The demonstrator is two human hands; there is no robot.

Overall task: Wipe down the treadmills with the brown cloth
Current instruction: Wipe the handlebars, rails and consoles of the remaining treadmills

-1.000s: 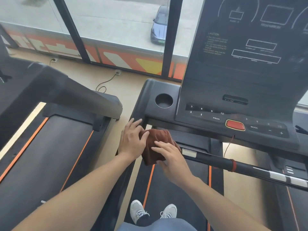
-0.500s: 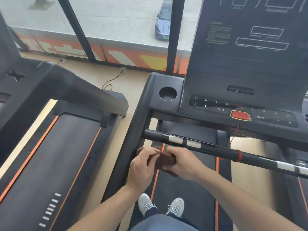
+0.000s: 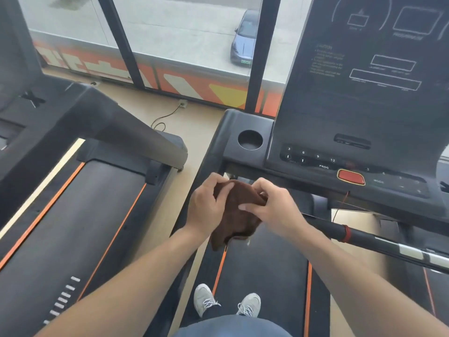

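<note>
So, quick rundown of the scene:

Cloth: brown cloth [image 3: 239,215] bunched up between both hands, held in the air just near of the treadmill console [image 3: 364,98], its lower end hanging loose over the belt [image 3: 264,263].
Left hand: left hand [image 3: 209,207] grips the cloth's left side, fingers curled over the top edge.
Right hand: right hand [image 3: 274,207] pinches the cloth's right side (thumb lying across the front of the fabric).
Handlebar: black handlebar [image 3: 364,239] runs off to the right from behind the right hand, red ring on it.
Console bits: round cup holder [image 3: 250,139] at the left, red button [image 3: 351,177] further right.
Feet: grey sneakers [image 3: 247,304] standing on the belt's near end.
Neighbour: second treadmill [image 3: 73,227] to the left, orange stripes along its belt.
Outside: parked car [image 3: 244,40] beyond the window, far side.
</note>
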